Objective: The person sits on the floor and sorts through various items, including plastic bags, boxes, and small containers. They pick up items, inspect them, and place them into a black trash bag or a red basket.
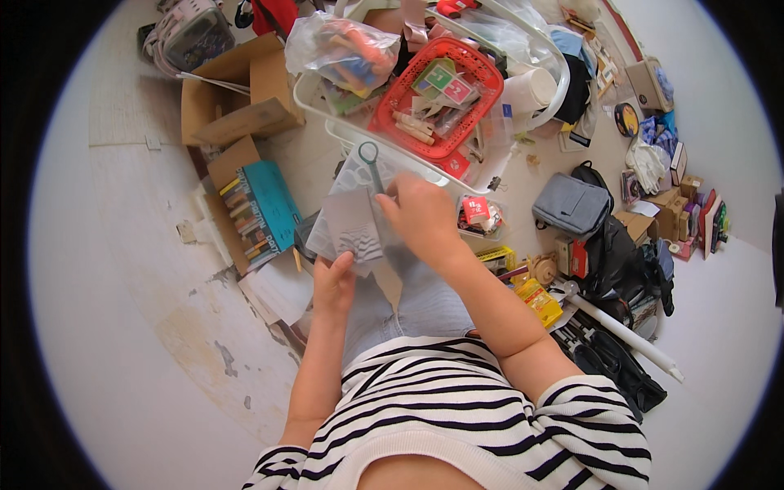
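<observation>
My left hand [337,278] grips the near edge of a translucent plastic tray or lid [315,236], its thumb on top beside a flat silvery-grey packet or card [352,220] with a wavy striped pattern at its lower end. A dark green tool with a ring-shaped end [369,152] lies over the tray, and my right hand [416,211] holds its lower part between thumb and fingers. Just beyond, a red plastic basket [383,113] holds wooden clothes pegs [414,127] and number cards [450,84]. It rests in a larger white basket [306,101].
At left stand an open cardboard box [242,119] and a teal box [269,202] beside books. A bag of toys [346,52] sits at the far side. On the right are a small clear container [481,217], a grey backpack [572,205], a yellow packet [539,303] and a white pole [631,337].
</observation>
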The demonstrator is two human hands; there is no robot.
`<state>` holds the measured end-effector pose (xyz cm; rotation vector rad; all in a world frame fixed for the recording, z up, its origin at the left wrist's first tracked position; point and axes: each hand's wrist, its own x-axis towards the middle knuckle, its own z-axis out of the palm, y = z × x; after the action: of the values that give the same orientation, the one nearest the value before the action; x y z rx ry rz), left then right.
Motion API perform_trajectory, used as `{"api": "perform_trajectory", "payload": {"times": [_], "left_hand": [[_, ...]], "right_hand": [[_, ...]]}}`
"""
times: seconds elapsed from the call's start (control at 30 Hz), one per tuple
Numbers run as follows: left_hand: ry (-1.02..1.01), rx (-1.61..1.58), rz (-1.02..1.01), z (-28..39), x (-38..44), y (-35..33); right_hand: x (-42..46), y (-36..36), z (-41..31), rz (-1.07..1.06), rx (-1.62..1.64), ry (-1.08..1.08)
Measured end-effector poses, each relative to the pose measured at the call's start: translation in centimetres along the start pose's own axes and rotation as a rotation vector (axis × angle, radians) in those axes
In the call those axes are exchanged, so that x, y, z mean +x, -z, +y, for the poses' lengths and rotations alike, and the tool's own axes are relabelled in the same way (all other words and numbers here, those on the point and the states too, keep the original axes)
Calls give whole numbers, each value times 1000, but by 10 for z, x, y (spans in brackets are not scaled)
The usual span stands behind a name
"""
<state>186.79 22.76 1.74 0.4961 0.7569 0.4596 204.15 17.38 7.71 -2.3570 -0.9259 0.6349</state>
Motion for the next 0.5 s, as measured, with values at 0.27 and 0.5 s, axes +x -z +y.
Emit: {"api": "perform_trajectory", "payload": {"times": [0.27,0.5], "left_hand": [[25,-23,40,-8,-5,15],[-9,8,77,-9,-34,36]], "right_hand": [[-12,-16,-1,-38,60,100],[-62,-46,-11,-33,104,176]]}}
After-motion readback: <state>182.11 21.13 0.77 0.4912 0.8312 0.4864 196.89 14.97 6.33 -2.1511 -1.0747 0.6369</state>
